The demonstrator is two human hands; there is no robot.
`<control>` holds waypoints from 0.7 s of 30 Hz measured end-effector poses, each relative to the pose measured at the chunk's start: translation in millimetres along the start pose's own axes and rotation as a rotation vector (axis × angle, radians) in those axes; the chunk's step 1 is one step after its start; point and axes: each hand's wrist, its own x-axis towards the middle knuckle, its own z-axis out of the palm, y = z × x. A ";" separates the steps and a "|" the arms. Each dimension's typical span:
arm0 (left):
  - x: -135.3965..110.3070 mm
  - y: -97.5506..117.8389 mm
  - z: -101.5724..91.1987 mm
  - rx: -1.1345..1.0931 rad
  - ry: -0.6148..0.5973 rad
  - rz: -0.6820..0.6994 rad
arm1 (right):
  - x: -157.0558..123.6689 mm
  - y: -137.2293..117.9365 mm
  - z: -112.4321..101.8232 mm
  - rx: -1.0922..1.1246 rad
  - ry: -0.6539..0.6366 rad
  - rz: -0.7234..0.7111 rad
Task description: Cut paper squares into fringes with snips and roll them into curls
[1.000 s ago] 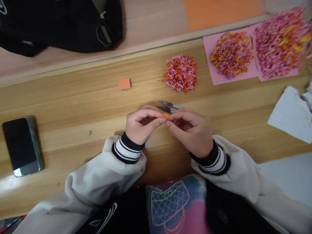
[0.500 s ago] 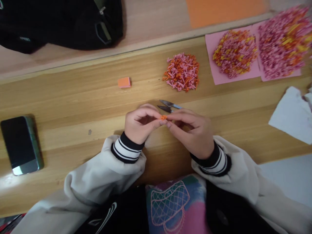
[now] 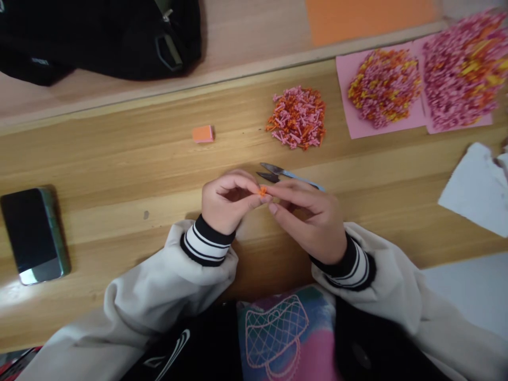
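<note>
Now, right hand opened wider, by orange piece

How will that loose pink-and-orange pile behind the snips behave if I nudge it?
The pink-and-orange pile would probably spread rather than slide whole: it's many small separate pieces heaped directly on the wooden table. Each piece is likely very light, being tiny beside the left hand. Strays probably won't roll far, since they look slim with knobbly ends.

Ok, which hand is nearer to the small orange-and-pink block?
Left. The left hand is on the person's side of the block, slightly to its right; the right hand is also on that side, but much farther right.
</note>
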 end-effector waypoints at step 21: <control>2.1 3.7 0.0 -0.044 -0.053 -0.161 | 6.4 2.5 -12.8 0.214 -0.229 -0.053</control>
